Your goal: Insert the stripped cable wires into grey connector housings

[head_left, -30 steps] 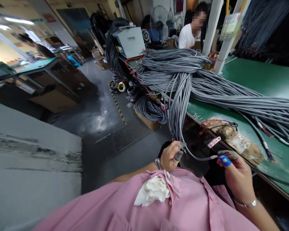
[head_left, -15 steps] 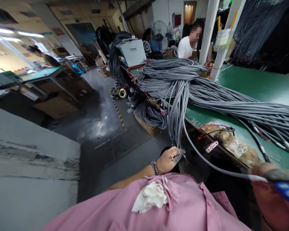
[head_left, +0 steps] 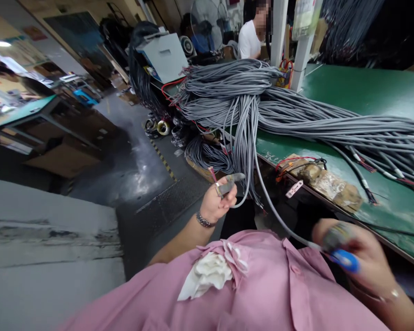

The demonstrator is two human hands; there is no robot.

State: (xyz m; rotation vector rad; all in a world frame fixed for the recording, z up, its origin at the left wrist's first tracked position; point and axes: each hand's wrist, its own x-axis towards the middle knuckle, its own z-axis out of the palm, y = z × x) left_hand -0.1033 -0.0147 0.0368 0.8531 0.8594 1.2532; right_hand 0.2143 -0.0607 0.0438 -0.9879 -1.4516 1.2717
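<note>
My left hand [head_left: 218, 202] is closed in a pinch on the end of a grey cable [head_left: 243, 201], and short reddish wires stick up above the thumb. Grey covers wrap some of its fingertips. At the lower right, my right hand [head_left: 360, 250], smeared by motion, is closed round a blue object [head_left: 347, 260] whose kind I cannot make out. Another grey cable [head_left: 267, 195] runs down from the bundle to that hand. The large bundle of grey cables [head_left: 227, 99] lies on the green table [head_left: 352, 89], some strands hanging over its front edge between my hands.
A taped brown package [head_left: 334, 186] with red and black leads lies along the table edge. A white post [head_left: 279, 32] rises behind the bundle. Beyond are a person in a white shirt [head_left: 249, 40], a pale box [head_left: 165, 57] and a fan [head_left: 207, 23]. Coiled cables [head_left: 209, 154] sit below the table.
My left hand has risen from the hanging cable ends and now holds one cable end apart from them. My right hand has come inward to the left with the blue object. The view has shifted.
</note>
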